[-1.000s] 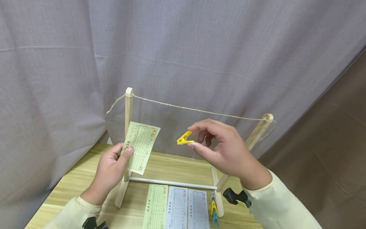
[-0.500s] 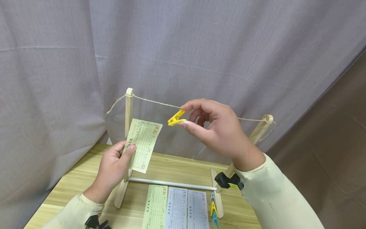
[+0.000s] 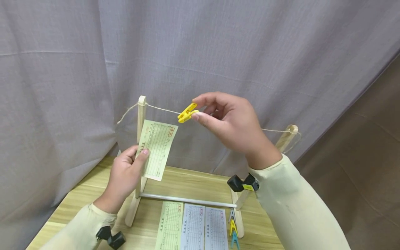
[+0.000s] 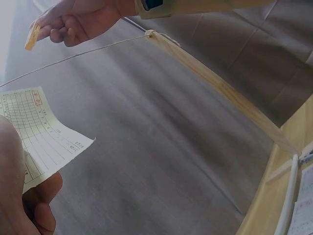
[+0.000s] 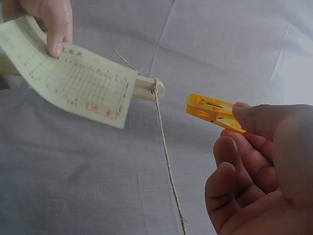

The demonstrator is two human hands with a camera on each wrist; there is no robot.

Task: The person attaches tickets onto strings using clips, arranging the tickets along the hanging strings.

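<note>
My left hand [image 3: 126, 172] pinches a pale green printed slip [image 3: 159, 149] by its left side, thumb in front, near the left post. In the right wrist view the slip [image 5: 78, 83] bends in a curve. Between thumb and forefinger, my right hand [image 3: 232, 121] holds a yellow clothespin [image 3: 187, 113] by its handles, up and to the right of the slip and apart from it. The string [image 3: 162, 108] runs between two wooden posts; in the head view it passes behind the clothespin and hand. The right wrist view shows the clothespin [image 5: 210, 108] apart from the string.
On the wooden table [image 3: 103, 180] lie a green slip [image 3: 170, 225] and two bluish slips [image 3: 192, 227] [image 3: 216, 229]. Grey, yellow and blue clothespins [image 3: 233, 228] lie at the right post's foot. A white rod [image 3: 187, 199] joins the posts [image 3: 141, 118] low down. Grey curtain hangs behind.
My right hand has moved up and left with the yellow clothespin, to the string's height in the head view. My left hand has raised the green slip a little.
</note>
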